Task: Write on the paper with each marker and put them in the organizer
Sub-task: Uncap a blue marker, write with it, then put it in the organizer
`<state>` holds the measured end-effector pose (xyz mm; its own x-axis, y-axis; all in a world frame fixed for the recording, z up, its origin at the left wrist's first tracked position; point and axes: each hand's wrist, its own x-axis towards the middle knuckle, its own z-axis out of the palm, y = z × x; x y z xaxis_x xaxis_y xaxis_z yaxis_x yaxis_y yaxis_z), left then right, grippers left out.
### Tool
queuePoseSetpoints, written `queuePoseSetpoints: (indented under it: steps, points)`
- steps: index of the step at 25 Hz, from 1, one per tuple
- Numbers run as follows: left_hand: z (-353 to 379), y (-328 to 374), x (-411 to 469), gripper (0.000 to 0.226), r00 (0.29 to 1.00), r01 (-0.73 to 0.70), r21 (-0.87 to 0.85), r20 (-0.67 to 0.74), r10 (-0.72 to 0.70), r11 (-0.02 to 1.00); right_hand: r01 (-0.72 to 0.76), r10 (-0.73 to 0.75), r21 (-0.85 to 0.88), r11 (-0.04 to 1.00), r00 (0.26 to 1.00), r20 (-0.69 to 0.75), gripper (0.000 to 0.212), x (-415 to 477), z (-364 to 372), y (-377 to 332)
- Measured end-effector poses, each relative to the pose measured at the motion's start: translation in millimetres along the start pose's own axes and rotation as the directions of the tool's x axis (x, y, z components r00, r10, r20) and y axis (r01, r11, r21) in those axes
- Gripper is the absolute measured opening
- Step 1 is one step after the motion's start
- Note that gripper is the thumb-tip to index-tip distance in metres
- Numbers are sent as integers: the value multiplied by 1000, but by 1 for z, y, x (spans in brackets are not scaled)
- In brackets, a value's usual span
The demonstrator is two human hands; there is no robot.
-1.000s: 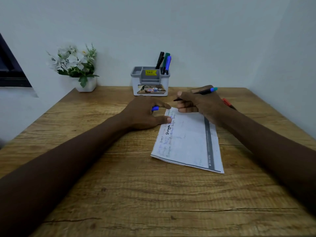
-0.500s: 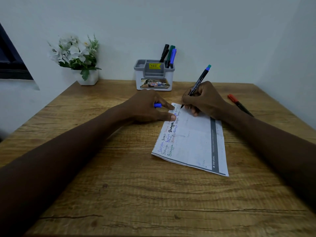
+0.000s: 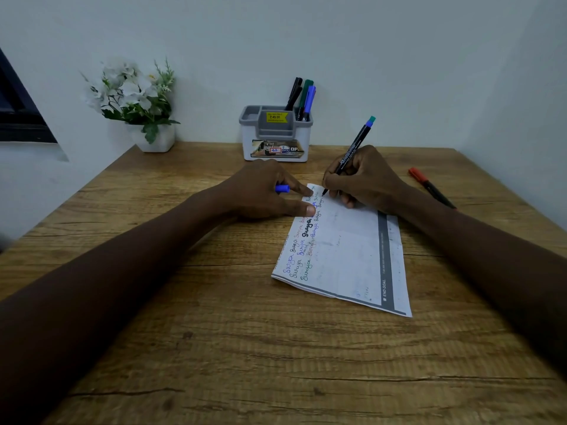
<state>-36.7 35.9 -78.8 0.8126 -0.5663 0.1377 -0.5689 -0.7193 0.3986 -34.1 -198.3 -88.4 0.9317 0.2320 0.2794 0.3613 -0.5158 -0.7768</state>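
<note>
Currently my right grip (image 3: 365, 179) pinches the teal-ended marker (image 3: 352, 150) low on its barrel, tip at the far corner of the paper (image 3: 346, 256). Light, stiff, smooth, I judge; a low hold steadies it. My left grip (image 3: 264, 194) pins the flimsy sheet and holds a blue cap (image 3: 282, 188).

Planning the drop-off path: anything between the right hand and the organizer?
Head view: only bare tabletop between right hand and organizer.
</note>
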Motion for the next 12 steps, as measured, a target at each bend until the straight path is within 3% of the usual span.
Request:
queuePoseSetpoints:
  steps: [12]
  points:
    - [1,-3,1,57,1000,-4,-12,2,4,1000,-30,30,7,1000,999,-23,16,2,0,1]
